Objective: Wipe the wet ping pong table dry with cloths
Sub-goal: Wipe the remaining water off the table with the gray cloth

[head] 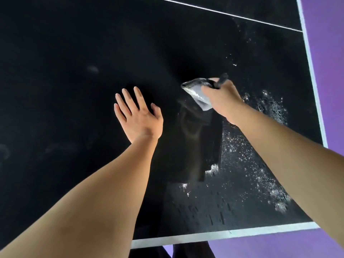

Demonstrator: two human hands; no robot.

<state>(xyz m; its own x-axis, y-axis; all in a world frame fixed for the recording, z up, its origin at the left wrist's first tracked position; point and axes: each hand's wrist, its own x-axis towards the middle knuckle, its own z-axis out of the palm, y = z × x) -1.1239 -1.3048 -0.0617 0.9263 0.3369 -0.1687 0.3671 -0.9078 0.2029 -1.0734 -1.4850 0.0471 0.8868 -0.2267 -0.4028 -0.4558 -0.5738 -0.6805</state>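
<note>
Purple floor (327, 53) is seen past the right and near edges of a black ping pong surface (65, 43), which is bordered by white edge lines and crossed by a thin white line at the top. Water droplets (247, 161) are scattered over the right part of the surface, thickest between the right forearm and the right edge; a smoother dark band is seen between the two arms.

Left hand (136, 115): laid flat, palm down, fingers straight and spread, resting on or just above the dark surface; nothing is held. Contact cannot be told for certain.

Right hand (220, 98): fingers curled round a grey cloth (197, 91), which is bunched at the hand's left side and pressed toward the surface. A dark strip of the cloth or a second item (222, 80) is seen sticking up from the fist; which cannot be told.
</note>
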